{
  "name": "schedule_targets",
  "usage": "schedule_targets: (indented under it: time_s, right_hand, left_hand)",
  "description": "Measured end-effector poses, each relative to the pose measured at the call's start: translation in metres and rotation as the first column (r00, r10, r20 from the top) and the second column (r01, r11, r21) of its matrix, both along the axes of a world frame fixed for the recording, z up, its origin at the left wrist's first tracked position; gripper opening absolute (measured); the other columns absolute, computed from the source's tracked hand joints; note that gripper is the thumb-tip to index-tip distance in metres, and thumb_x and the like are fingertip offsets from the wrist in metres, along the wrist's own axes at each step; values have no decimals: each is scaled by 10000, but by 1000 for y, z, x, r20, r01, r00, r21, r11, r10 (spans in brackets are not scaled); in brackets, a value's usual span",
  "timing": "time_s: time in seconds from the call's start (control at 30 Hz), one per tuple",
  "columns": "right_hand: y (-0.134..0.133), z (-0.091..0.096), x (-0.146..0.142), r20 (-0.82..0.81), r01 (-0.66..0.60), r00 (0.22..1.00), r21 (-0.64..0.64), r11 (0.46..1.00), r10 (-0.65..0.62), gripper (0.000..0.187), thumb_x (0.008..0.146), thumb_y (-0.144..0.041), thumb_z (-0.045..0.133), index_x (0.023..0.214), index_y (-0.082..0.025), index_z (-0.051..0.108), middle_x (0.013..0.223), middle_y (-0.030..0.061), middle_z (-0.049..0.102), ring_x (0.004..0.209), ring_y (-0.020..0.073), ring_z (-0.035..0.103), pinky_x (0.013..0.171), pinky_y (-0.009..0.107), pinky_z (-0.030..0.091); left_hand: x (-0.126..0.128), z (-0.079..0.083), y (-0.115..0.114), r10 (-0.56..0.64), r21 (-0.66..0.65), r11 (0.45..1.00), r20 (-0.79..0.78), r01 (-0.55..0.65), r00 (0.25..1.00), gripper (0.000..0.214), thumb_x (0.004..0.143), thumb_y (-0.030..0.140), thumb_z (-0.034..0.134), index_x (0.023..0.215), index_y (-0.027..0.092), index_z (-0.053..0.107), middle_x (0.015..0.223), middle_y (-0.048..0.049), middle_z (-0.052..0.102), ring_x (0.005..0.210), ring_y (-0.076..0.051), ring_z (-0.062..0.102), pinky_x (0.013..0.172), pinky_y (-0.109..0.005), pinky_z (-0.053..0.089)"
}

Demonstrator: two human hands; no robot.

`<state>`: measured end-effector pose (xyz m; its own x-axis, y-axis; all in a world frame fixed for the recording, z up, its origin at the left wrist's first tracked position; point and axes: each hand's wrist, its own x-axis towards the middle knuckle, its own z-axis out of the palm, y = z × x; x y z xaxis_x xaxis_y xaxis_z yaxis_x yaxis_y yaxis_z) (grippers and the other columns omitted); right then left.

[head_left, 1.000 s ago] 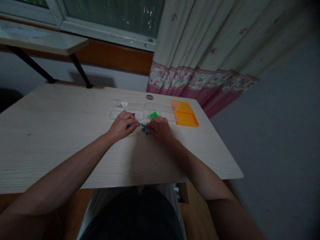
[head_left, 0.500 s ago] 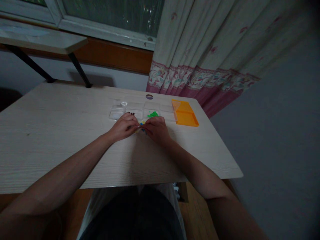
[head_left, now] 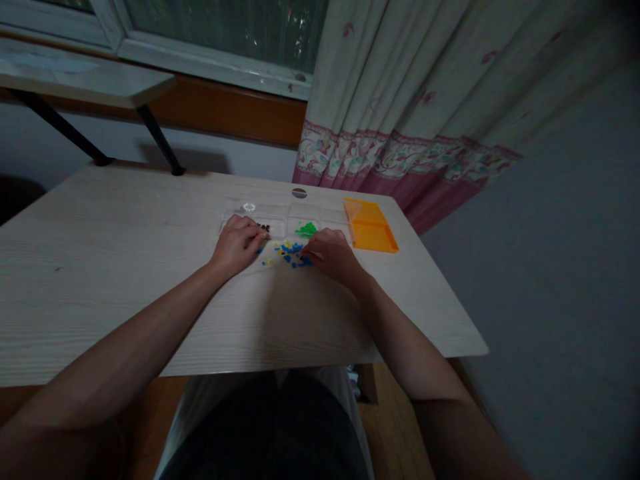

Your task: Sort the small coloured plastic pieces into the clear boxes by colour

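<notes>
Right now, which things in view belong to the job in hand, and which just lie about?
Likely in use: blue and yellow pieces, nearest the right hand; dark pieces, beside the left hand; green pieces; clear compartment tray; orange tray.

Seemingly just there: oval disc; floral curtain.

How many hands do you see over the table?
2: the left hand beside the dark pieces, the right hand at the blue and yellow pieces. None seems hidden.
</notes>
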<state>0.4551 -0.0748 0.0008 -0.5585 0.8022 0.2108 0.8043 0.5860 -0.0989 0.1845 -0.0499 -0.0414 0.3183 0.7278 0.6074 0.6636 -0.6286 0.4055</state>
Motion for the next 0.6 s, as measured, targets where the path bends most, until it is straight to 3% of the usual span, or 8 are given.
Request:
schedule_targets:
  time_s: [0.17,0.37,0.6]
  right_hand:
    - [0,0,-2,115,2,993,-78,997,7,171,945,-291,620,1040,-272,761,1048,71,692,1052,239,559,883,363,331]
    - [-3,4,-5,168,29,986,-100,995,-12,209,962,-292,596,1103,-267,748,1081,82,686,1083,239,559,888,355,344]
    - [0,0,-6,170,40,985,-76,996,-27,173,951,-282,613,1030,-241,761,1025,79,688,1041,232,571,849,335,342]
  left_hand:
    - [1,1,-2,-48,6,999,-30,48,998,271,971,362,541,937,199,755,909,-67,662,928,-233,547,891,-421,428]
    - [5,4,-6,-230,-29,973,-89,228,969,199,941,358,598,966,238,755,954,-51,653,968,-223,551,903,-401,424]
    - [5,4,-6,-213,-40,977,-67,210,975,214,943,363,589,967,230,754,942,-55,654,961,-225,550,897,-407,422]
